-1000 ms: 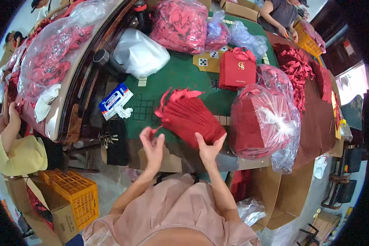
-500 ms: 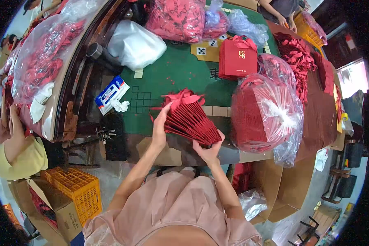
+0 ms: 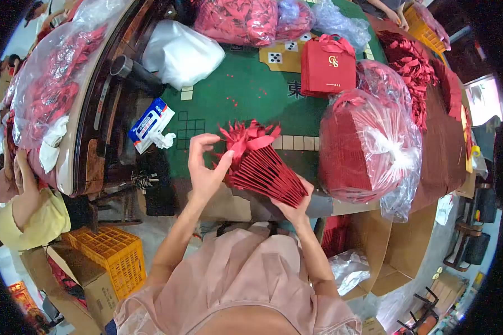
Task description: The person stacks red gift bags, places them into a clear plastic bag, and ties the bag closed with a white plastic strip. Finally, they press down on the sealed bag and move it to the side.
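A fanned stack of red paper gift bags (image 3: 271, 177) is held over the near edge of the table, red ribbon handles (image 3: 250, 137) bunched at its upper left end. My right hand (image 3: 294, 207) grips the narrow lower right end, thumb on the near side. Beside the ribbons, my left hand (image 3: 205, 167) has its fingers curved and spread apart, the thumb tip right at the ribbon loops. Farther back on the green tabletop (image 3: 223, 103) stands a neat batch of red gift bags (image 3: 328, 66) with gold lettering.
To the right sits a clear plastic bag full of red gift bags (image 3: 346, 148). A tissue pack (image 3: 151, 125), a white plastic bag (image 3: 181, 53) and a dark tumbler (image 3: 129, 70) lie to the left. Below are a yellow crate (image 3: 114, 259) and a cardboard box (image 3: 399, 251). Another person's arm (image 3: 25, 181) shows at left.
My left hand has come off the side of the stack and opened beside the ribbons. My right hand still holds the lower end, shifted slightly right and down in view.
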`<action>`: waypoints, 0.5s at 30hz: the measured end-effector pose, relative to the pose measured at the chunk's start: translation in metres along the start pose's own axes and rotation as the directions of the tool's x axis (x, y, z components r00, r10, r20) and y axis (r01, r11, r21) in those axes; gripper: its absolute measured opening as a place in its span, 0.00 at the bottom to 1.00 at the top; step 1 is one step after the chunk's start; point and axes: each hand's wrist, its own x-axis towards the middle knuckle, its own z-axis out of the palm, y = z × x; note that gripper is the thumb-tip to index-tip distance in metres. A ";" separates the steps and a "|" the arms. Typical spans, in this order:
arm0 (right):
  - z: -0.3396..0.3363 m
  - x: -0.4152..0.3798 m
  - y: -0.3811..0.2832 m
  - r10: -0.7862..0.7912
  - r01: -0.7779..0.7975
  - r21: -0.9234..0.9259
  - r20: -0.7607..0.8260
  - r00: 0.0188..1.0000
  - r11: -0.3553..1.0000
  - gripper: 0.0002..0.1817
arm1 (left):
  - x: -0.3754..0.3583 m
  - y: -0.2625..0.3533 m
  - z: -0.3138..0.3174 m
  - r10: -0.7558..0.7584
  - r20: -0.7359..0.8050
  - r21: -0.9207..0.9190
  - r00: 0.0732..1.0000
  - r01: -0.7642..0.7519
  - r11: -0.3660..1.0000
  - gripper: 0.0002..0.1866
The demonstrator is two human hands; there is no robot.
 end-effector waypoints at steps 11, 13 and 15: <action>-0.004 0.005 0.000 -0.049 0.048 0.037 0.048 0.998 0.998 0.49 | 0.017 0.006 -0.001 0.186 0.383 0.229 0.905 -0.288 0.930 0.12; -0.003 0.004 0.000 -0.041 0.039 0.047 0.043 0.998 0.998 0.49 | 0.015 0.003 -0.003 0.184 0.402 0.269 0.897 -0.308 0.913 0.13; -0.003 0.003 0.001 -0.032 0.030 0.045 0.044 0.998 0.999 0.48 | 0.015 -0.001 -0.006 0.195 0.441 0.319 0.876 -0.356 0.878 0.14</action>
